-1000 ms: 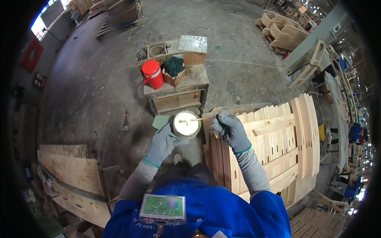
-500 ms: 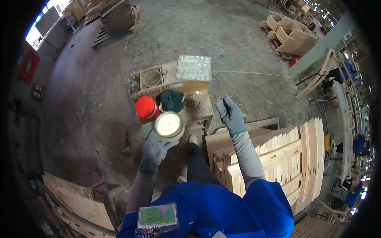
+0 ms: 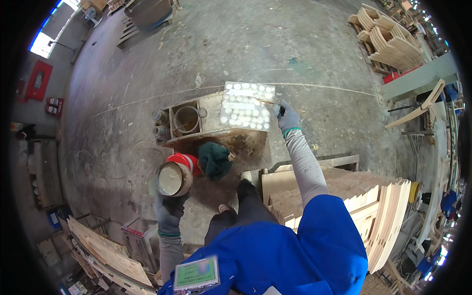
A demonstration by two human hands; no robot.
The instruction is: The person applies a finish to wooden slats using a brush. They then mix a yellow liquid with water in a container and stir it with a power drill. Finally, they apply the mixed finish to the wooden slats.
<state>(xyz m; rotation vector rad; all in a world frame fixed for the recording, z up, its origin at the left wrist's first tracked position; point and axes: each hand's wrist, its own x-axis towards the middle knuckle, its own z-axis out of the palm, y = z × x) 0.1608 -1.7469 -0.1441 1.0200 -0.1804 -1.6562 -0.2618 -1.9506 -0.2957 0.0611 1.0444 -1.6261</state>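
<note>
My left hand (image 3: 169,211), in a grey glove, is wrapped round a round can (image 3: 186,183) of pale cream-coloured liquid. It holds the can up, left of a red bucket (image 3: 191,161). My right hand (image 3: 289,118), gloved too, is closed on a thin brush (image 3: 266,102). The brush tip points left over a flat sheet (image 3: 246,104) covered with rows of white discs; whether it touches is too small to tell. That sheet lies on the right end of a low wooden bench (image 3: 210,118). A dark green cloth (image 3: 215,161) is bunched in front of the bench.
At the bench's left end sit a round pot (image 3: 175,119) in a wooden frame and glass jars (image 3: 160,132). Stacked wooden parts (image 3: 388,221) stand close on my right. Boards (image 3: 105,246) lean at lower left. A curved-wood stack (image 3: 391,42) is far right.
My left hand has moved the can left, away from the front of the cloth. My right hand has brought the brush over the sheet of white discs. The view has shifted.
</note>
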